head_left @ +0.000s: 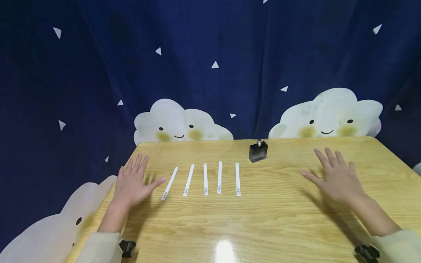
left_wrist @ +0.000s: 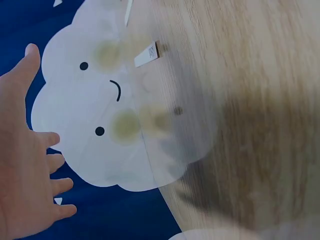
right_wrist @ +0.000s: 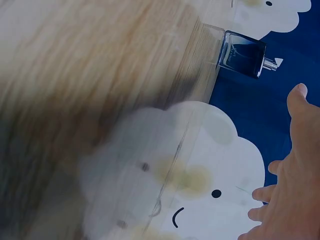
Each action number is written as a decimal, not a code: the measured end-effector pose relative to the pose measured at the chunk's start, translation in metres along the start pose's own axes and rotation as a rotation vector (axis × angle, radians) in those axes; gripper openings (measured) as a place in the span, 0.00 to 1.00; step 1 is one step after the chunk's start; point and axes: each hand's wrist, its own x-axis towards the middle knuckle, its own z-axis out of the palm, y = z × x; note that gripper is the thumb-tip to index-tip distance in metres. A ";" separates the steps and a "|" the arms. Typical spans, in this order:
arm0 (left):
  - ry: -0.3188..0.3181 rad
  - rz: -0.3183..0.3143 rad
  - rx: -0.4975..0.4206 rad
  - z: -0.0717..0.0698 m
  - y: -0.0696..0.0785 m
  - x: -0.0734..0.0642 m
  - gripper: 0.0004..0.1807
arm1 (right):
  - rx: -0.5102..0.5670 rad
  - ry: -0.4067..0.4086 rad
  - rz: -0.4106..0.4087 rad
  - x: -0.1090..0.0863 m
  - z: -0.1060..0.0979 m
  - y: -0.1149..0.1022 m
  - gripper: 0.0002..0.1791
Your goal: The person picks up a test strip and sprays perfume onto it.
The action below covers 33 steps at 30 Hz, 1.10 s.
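Observation:
Several narrow white paper strips lie spread in a row on the wooden table, each with small dark print at its near end. Behind the row, to its right, a dark glass perfume bottle stands upright; its silver spray neck shows in the right wrist view. My left hand is held over the table's left side, fingers spread, its thumb near the leftmost strip. Over the right side is my right hand, fingers also spread, well to the right of the bottle. Neither hand holds anything.
A dark blue curtain with white triangles and smiling clouds hangs along the table's back edge and left side. Dark wrist devices sit at both cuffs. A bright light reflection lies on the near tabletop.

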 end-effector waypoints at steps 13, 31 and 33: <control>0.036 0.037 -0.035 0.003 0.007 0.004 0.54 | -0.031 0.009 -0.054 0.017 -0.003 -0.015 0.51; 0.021 0.088 -0.017 0.016 0.008 0.004 0.49 | 0.096 -0.077 -0.083 0.042 0.012 -0.044 0.48; 0.022 0.093 -0.013 0.016 0.009 0.006 0.48 | 0.118 -0.079 -0.088 0.044 0.012 -0.046 0.48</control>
